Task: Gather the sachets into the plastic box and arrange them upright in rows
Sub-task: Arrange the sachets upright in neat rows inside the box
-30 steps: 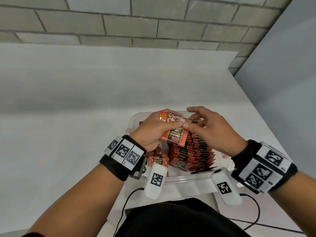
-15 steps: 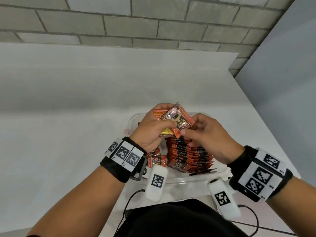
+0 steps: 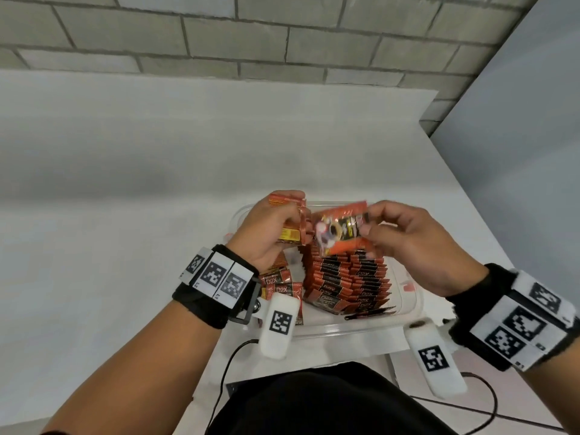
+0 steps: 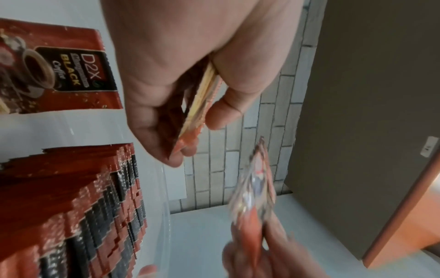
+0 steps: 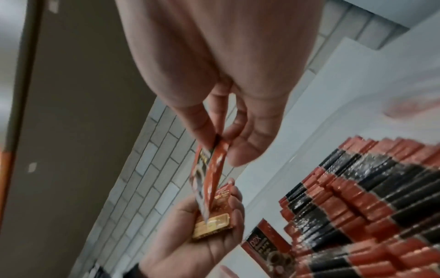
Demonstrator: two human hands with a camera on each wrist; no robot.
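Observation:
A clear plastic box (image 3: 408, 304) sits on the white table in front of me, holding a long row of red-and-black coffee sachets (image 3: 351, 277) standing on edge. My left hand (image 3: 273, 224) grips a small stack of sachets (image 3: 287, 235) above the box's far left corner; the stack (image 4: 200, 105) shows edge-on between thumb and fingers. My right hand (image 3: 405, 237) pinches a single sachet (image 3: 340, 229) by its end, just right of the left hand. That sachet (image 5: 209, 173) hangs over the left palm (image 5: 202, 238). A few more sachets (image 3: 282, 287) stand in a shorter row at the box's left.
The white table (image 3: 125, 215) stretches left and away to a grey brick wall (image 3: 251, 36). A grey panel (image 3: 518, 152) stands to the right past the table edge. White sensor pods with cables hang from both wrists above the box's near rim.
The right hand has drawn one sachet out of the left hand's stack and moved it rightward, turning it face up. The left hand has shifted slightly left, keeping its stack.

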